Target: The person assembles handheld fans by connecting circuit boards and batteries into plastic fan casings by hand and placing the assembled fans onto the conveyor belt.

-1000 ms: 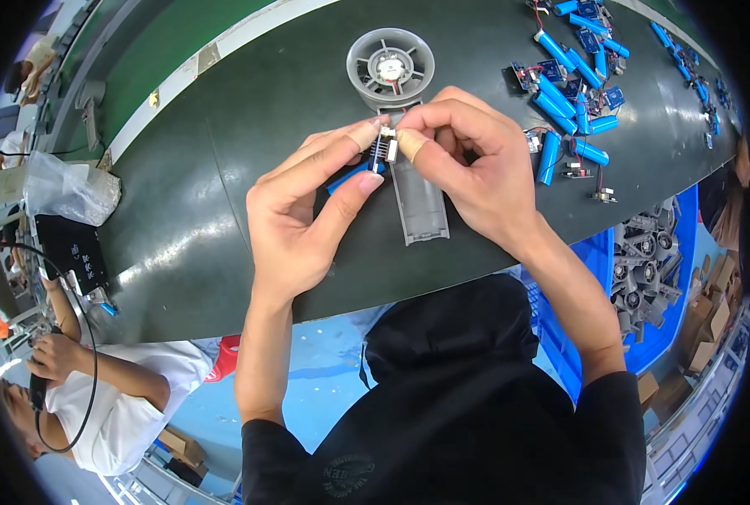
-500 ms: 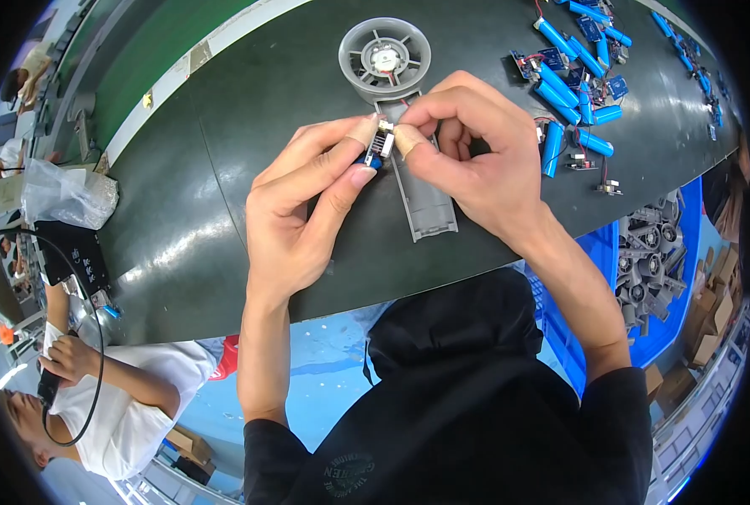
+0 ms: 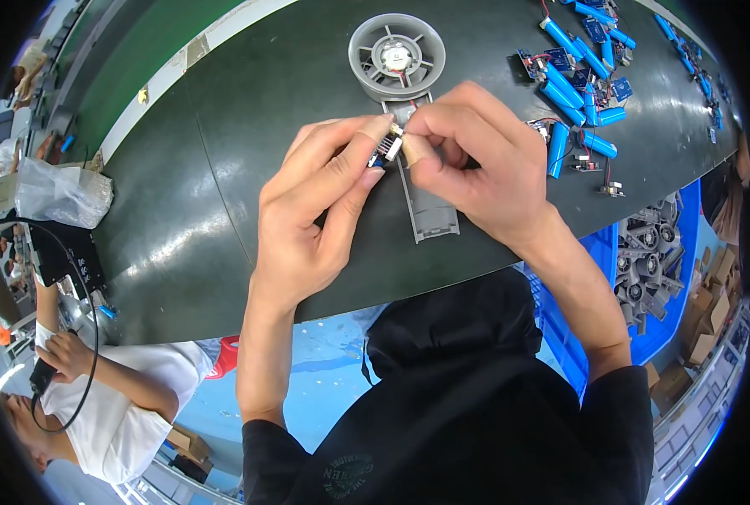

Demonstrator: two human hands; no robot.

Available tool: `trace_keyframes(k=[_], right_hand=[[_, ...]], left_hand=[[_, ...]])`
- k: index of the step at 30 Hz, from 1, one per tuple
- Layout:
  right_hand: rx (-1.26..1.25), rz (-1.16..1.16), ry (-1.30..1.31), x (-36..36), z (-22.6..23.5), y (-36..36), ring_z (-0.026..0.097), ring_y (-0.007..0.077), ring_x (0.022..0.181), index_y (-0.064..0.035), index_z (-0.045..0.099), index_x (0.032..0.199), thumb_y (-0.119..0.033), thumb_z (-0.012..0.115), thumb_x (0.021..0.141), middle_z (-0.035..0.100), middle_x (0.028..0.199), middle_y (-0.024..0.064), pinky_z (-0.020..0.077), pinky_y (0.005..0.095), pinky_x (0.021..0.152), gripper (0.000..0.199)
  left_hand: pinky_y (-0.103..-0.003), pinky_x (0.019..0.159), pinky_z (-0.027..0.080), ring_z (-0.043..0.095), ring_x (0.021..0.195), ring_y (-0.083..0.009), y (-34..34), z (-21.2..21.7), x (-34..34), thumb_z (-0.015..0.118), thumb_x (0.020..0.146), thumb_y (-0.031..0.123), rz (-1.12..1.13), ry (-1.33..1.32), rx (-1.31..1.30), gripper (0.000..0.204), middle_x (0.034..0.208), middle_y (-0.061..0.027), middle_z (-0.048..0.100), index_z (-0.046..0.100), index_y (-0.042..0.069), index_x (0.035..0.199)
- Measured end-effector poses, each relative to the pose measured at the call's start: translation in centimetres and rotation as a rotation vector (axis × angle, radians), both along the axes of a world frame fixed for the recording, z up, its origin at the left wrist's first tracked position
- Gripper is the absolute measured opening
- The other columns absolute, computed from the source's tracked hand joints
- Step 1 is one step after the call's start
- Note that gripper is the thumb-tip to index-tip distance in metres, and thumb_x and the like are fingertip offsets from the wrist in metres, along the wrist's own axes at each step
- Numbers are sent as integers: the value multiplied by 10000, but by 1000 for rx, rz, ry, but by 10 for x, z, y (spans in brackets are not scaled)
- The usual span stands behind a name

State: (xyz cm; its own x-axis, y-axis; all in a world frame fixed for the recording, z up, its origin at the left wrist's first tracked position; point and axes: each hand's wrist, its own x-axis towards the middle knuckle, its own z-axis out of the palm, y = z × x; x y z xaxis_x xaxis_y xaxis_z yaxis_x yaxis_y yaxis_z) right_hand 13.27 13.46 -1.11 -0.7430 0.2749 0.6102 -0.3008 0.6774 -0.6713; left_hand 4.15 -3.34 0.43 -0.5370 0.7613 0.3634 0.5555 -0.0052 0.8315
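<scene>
Between my fingers is a small circuit board (image 3: 386, 151) with white connectors and a bit of blue on it. My left hand (image 3: 312, 202) pinches the board between thumb and fingertips. Thumb and forefinger of my right hand (image 3: 484, 164) close at the board's upper right corner, by a small connector; a wire plug there is too small to make out surely. Underneath lies a grey plastic fan housing (image 3: 432, 210), its open channel toward me. Its round fan ring (image 3: 397, 57), with spokes and a white motor hub, points away from me. My hands cover the housing's middle.
Several blue battery cells (image 3: 564, 88) wired to small boards lie in a heap at the right. A blue bin (image 3: 686, 244) of grey housings stands below the table's right edge. At the left are a plastic bag (image 3: 63, 189) and a co-worker (image 3: 130, 396) holding a black corded tool.
Both hands and the board have shifted slightly, the board tilting a little. The fan ring has moved slightly right. The co-worker's hand with the tool has moved a little left.
</scene>
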Motion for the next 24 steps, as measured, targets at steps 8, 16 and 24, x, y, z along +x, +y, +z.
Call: trace_keyframes(k=[8,16,24], right_hand=[[16,-8,36,0,-1,-2,493,69,542,-8,669,874,95,734,706,588,769,26,382,220,465,207],[84,17,60,0,-5,0,520,80,560,5,666,876,109,727,700,598,773,37,413,219,473,214],[90,5,-48,1,7,2,481,66,531,-21,684,937,24,777,755,622,835,38,379,211,459,209]], left_hand=[[-339,823,509,620,981,-294,-1,6,-1,617,831,-111,-1,46,-53,361,1092,-163,668,669,-50,1184],[-341,802,508,614,956,-297,-3,5,-5,612,834,-100,-57,48,-47,351,1075,-150,674,674,-42,1175],[-326,803,491,623,917,-274,4,1,-1,586,881,-82,91,68,14,316,1045,-132,678,672,-13,1178]])
